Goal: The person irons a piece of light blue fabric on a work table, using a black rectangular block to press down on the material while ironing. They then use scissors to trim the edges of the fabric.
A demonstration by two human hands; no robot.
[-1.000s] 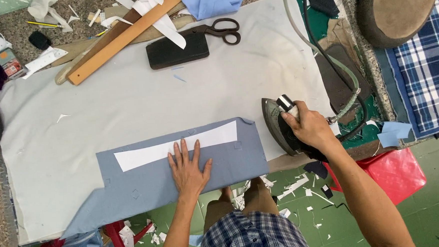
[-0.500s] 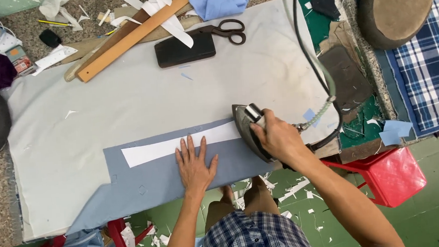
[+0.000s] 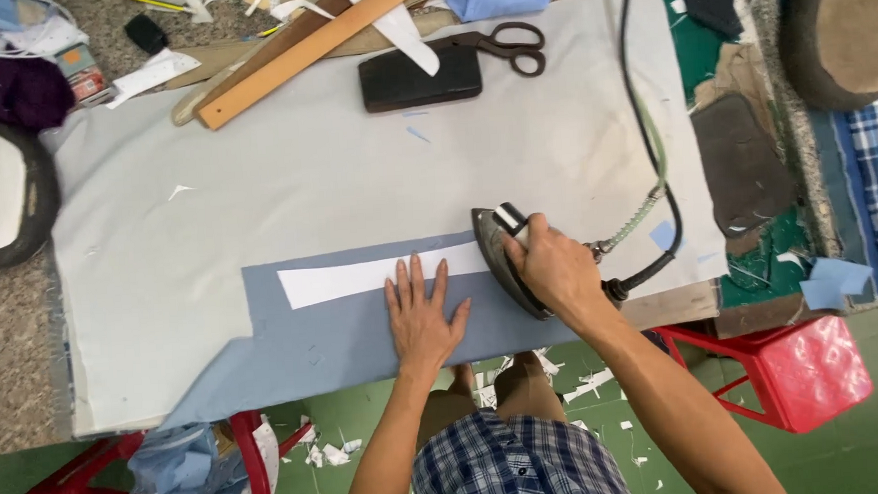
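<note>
The left hand (image 3: 422,313) lies flat and spread wide, palm down, on a blue-grey fabric piece (image 3: 343,332), its fingertips reaching onto the lower edge of a white paper strip (image 3: 370,277). It grips nothing; it only presses the cloth against the pale grey ironing cover (image 3: 355,171).

The right hand (image 3: 552,266) is closed tight around the handle of a dark iron (image 3: 504,254). The iron sits on the right end of the fabric piece, just beside the left hand, with its sole down. Its pointed nose aims away from the person and slightly left, so its long axis runs roughly from near-right to far-left. A black cord and a greenish hose (image 3: 649,146) run from its rear up toward the far edge of the table.

The white strip's long axis runs left to right along the fabric, tilted a little upward at the right, where its end appears to meet the iron, though the hand partly hides that spot.

At the far side lie 1 pair of scissors (image 3: 503,43), 1 black block (image 3: 420,78) and a wooden ruler (image 3: 314,51). A red stool (image 3: 816,368) stands on the green floor at the right.
</note>
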